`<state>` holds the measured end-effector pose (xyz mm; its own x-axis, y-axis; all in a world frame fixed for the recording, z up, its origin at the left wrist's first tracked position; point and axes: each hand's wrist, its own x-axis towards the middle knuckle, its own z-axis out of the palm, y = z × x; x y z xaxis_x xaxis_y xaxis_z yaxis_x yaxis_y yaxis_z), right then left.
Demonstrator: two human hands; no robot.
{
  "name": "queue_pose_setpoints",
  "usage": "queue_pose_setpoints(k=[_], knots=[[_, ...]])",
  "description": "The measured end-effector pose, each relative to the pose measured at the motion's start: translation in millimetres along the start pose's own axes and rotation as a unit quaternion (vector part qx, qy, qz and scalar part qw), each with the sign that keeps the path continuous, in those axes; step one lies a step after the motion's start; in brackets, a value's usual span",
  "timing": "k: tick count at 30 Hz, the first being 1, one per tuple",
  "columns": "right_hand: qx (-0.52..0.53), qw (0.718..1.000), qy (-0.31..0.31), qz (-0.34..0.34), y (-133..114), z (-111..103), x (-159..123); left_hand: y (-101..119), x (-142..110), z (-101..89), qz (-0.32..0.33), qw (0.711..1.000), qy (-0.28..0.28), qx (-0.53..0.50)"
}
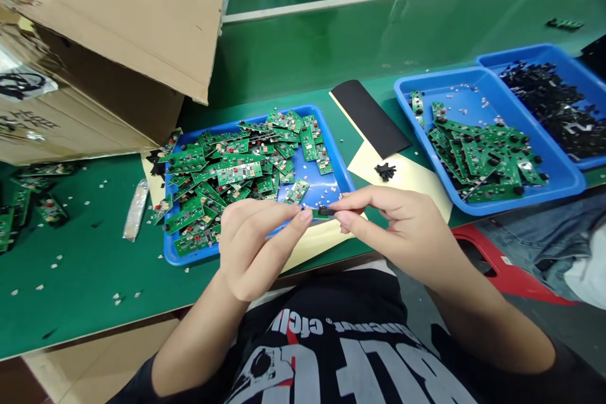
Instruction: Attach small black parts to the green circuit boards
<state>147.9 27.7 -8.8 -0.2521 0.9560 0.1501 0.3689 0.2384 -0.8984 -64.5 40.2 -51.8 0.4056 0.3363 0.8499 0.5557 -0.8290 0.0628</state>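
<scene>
A small green circuit board (320,214) is held level between both hands, in front of my chest. My left hand (258,243) pinches its left end between thumb and forefinger. A small black piece (324,209) sits at the board's right part, and my right hand (402,227) pinches it there with thumb and forefinger. The fingertips cover much of the board. Behind the hands, a blue tray (169,241) holds a heap of green circuit boards (239,172). A little bundle of black strips (385,171) lies on yellow paper (426,186) beyond my right hand.
A black sheet (372,117) lies between the trays. At right, one blue tray (563,186) holds boards with black parts, another (544,50) black pieces. An open cardboard box (142,19) stands at left, near a clear packet (136,209) and loose boards (51,208).
</scene>
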Motion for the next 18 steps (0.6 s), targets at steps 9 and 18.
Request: queue_pose_setpoints(k=[9,18], knots=[[0.123,0.987,-0.077,0.065,1,-2,5,3,-2,-2.9,0.004,1.0,0.006,-0.002],[0.154,0.976,-0.148,0.048,1,-11,12,8,-1,0.7,-0.094,0.99,0.014,-0.107]])
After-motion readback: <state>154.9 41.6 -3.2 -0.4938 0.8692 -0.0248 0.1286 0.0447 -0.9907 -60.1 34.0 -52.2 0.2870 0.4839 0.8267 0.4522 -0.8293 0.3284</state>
